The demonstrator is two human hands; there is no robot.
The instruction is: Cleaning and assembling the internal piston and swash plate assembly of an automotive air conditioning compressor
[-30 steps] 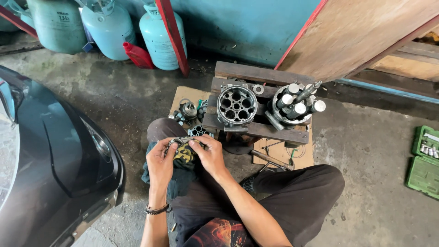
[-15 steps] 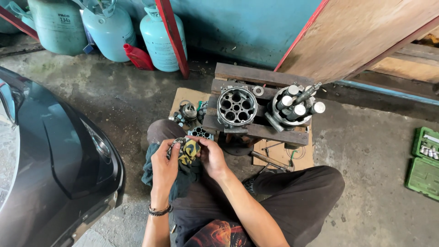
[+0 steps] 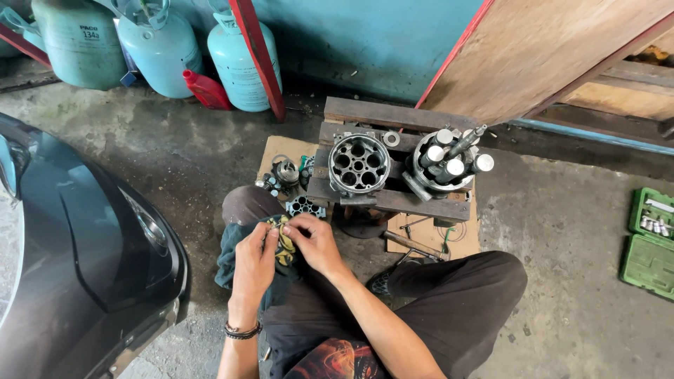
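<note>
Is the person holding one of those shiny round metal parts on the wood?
No, both hands, left hand and right hand, pinch a dark yellow-patterned rag.

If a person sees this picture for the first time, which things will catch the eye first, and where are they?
In the middle, both hands, left hand and right hand, pinch a dark rag with yellow marks over the lap. Just beyond them, on a low wooden pallet, stand a round metal cylinder block with bored holes and, right of it, a housing with protruding pistons. A dark car front fills the left edge, and pale blue gas cylinders line the back wall.
</note>
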